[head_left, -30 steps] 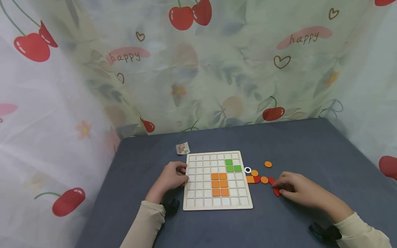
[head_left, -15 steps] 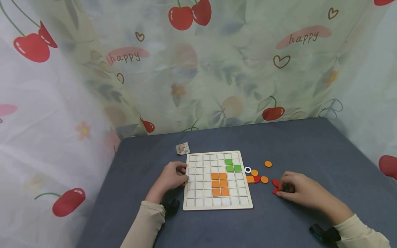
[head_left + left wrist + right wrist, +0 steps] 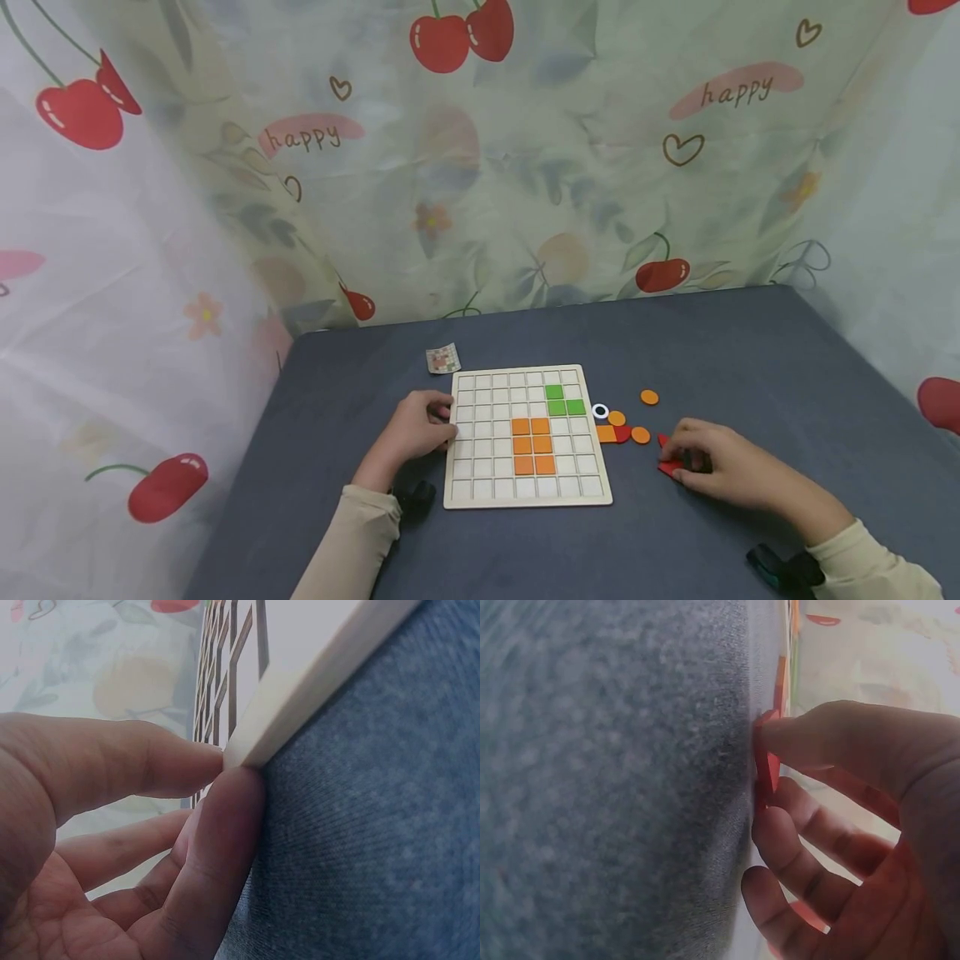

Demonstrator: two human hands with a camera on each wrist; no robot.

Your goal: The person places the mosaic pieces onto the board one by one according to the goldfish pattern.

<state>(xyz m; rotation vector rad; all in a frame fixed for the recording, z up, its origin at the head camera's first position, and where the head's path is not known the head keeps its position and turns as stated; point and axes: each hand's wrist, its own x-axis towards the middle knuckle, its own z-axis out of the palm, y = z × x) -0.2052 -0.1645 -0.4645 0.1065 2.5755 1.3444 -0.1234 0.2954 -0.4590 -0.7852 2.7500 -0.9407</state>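
The left hand (image 3: 415, 427) is at the left edge of a pale grid board (image 3: 480, 493). In the left wrist view its thumb and a finger pinch the board's edge (image 3: 262, 724). Orange square tiles (image 3: 542, 445) and green ones (image 3: 556, 407) lie in some cells. To the right of the board, the right hand (image 3: 716, 458) holds a flat red piece (image 3: 771, 761) between thumb and fingers, close over the cloth. Another red piece (image 3: 662, 440) shows beside its fingertips, partly covered by the hand.
Near the board's right edge lie a white ring with a dark centre (image 3: 600, 412), an orange square (image 3: 606, 434), a red piece (image 3: 622, 433) and several orange discs (image 3: 641, 435). A small printed card (image 3: 442, 358) lies behind the board. Patterned curtains (image 3: 525, 167) surround the dark table (image 3: 360, 358).
The upper red piece has shifted right, away from the orange disc, and the right hand's fingers have shifted over the red pieces. The left hand and the board stay put.
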